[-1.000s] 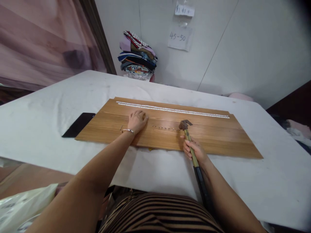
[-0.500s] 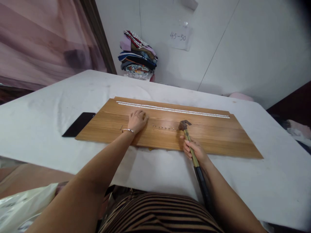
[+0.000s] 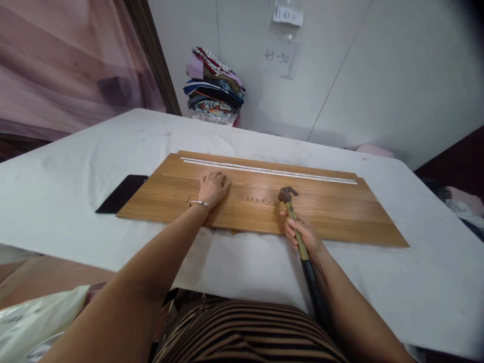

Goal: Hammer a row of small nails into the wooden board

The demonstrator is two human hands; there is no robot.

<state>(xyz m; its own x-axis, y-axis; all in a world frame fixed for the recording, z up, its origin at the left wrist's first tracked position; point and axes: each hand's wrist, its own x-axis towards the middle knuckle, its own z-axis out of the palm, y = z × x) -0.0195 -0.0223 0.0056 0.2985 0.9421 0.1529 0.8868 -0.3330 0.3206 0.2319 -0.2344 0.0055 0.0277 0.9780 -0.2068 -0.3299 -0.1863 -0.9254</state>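
Observation:
My left hand (image 3: pixel 214 188) rests palm down on a brown wood-grain board (image 3: pixel 348 217), fingers stretched loosely over its surface, holding nothing. A claw hammer (image 3: pixel 291 210) with a rusty head and a yellow and black handle is gripped in my right hand (image 3: pixel 308 237). Its head is over the board, at the right end of a row of several small nails (image 3: pixel 257 199). Whether the head touches a nail is hidden. One thin nail-like piece (image 3: pixel 188 199) shows beside my left wrist. Two white measuring strips (image 3: pixel 268 171) run along the board's far side.
The board lies on a table with a white cover (image 3: pixel 378 282). A flat black object (image 3: pixel 123 195) lies by the board's left end. Folded clothes (image 3: pixel 215 91) are stacked against the wall, where paper notes (image 3: pixel 278 57) hang. A pink curtain (image 3: pixel 75 65) hangs at left.
My hands and the hammer have hardly moved. The upper paper note on the wall, lifted earlier, now hangs flat with its writing showing.

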